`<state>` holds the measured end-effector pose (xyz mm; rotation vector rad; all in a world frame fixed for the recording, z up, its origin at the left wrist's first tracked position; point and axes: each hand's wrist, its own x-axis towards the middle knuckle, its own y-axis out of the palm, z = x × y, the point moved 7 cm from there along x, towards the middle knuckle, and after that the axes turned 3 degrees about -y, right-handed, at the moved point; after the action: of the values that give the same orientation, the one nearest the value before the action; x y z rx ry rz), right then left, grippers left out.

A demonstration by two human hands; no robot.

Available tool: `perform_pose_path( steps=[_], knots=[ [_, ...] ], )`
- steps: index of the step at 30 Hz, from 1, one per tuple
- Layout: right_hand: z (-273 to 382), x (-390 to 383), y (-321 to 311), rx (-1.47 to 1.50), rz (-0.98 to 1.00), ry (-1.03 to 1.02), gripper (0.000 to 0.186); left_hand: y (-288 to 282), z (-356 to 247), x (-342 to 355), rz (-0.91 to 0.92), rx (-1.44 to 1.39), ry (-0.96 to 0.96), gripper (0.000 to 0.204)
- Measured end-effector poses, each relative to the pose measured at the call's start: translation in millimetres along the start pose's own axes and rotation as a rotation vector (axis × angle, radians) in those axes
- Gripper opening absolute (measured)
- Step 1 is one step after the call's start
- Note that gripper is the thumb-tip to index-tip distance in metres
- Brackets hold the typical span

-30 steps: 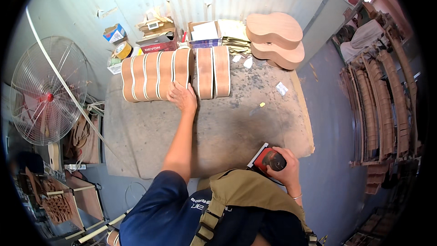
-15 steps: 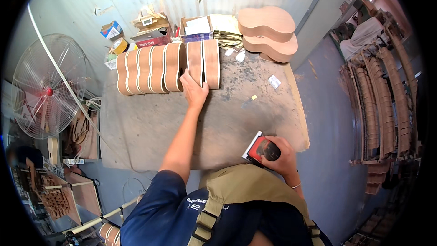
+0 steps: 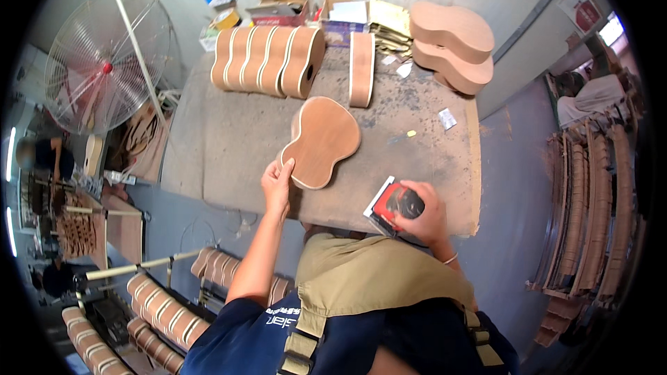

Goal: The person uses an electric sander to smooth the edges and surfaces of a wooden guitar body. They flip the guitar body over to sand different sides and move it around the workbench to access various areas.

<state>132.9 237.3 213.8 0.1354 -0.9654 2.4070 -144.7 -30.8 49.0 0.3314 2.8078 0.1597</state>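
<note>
My left hand (image 3: 278, 184) grips a small wooden guitar body (image 3: 323, 142) by its lower left edge, thumb on the flat face. The body has a pale binding round its rim and is held over the table (image 3: 229, 139). In my right hand (image 3: 427, 215) is a red and black power sander (image 3: 397, 205) with a pale flat pad, near the table's front edge. Behind, a row of similar guitar bodies (image 3: 267, 62) stands on edge, and a single one (image 3: 362, 69) stands apart to its right.
Two larger guitar bodies (image 3: 455, 38) are stacked at the back right. Boxes (image 3: 278, 12) and a pile of yellowish sheets (image 3: 390, 24) line the wall. A big fan (image 3: 108, 66) stands left. Racks of bodies (image 3: 167, 309) fill the lower left; wooden parts (image 3: 590, 194) stand right.
My left hand has taken one guitar body from the row and brought it nearer, face up. The sander has shifted slightly in the picture, still in my right hand. The view has turned left.
</note>
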Motion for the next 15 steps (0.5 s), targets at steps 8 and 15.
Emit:
perform_pose_path(
  steps=[8,15],
  knots=[
    [26,80,31,-0.116,0.061,-0.028,0.058,-5,126,-81,0.299,-0.138,-0.616,0.026],
    [22,116,128,-0.370,0.212,-0.225,0.061,7,129,-73,0.404,-0.020,-0.667,0.033]
  ],
)
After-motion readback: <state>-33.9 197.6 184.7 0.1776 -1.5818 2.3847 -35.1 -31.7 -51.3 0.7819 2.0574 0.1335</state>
